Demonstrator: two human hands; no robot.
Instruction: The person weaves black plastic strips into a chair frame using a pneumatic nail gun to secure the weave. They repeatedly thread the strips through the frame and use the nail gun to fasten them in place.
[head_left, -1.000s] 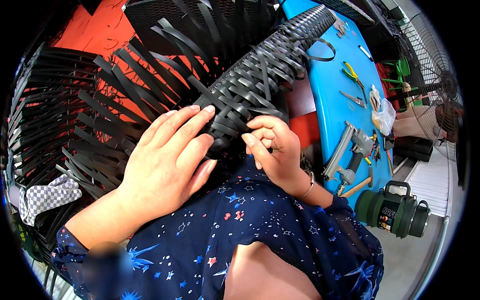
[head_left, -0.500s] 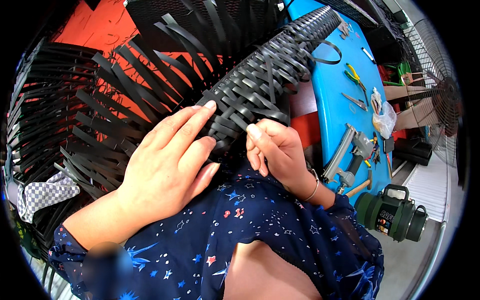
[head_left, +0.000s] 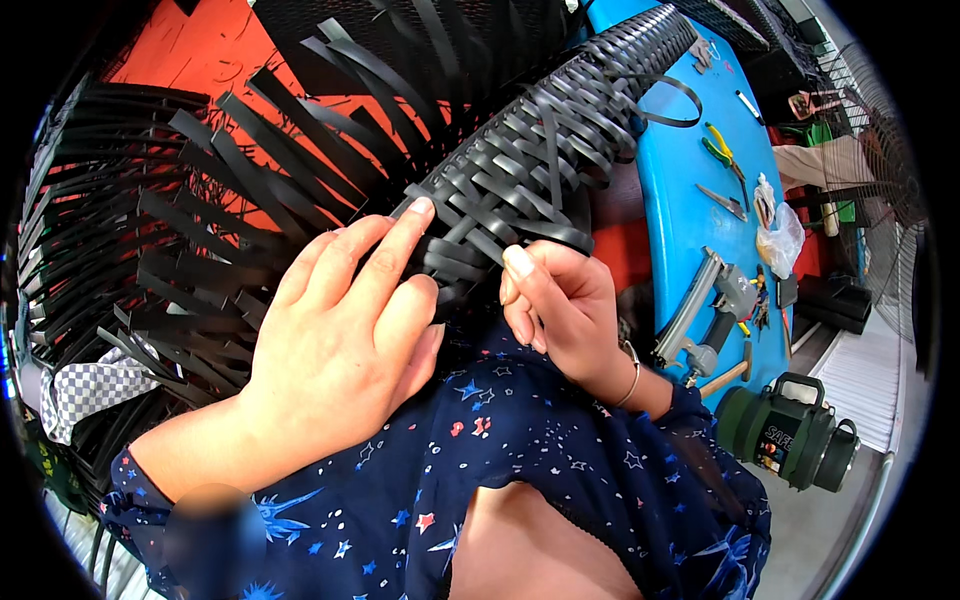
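Weaving black strips into the braided tube lying across your lap

Your woven piece (head_left: 540, 165) runs from your lap up toward the blue table's (head_left: 680, 210) left edge, loose black strips (head_left: 230, 200) fanning out to its left. Your left hand (head_left: 340, 340) lies flat on the near end, fingers spread and pressing the weave steady. Your right hand (head_left: 565, 305) curls narrow, thumb and fingers pinching one strip end (head_left: 520, 240) at the near end. You appear to be mid-tuck; next likely calls for threading that end under a crossing strip, pulling snug.

blue table (head_left: 690, 215), red floor (head_left: 190, 50), daylight
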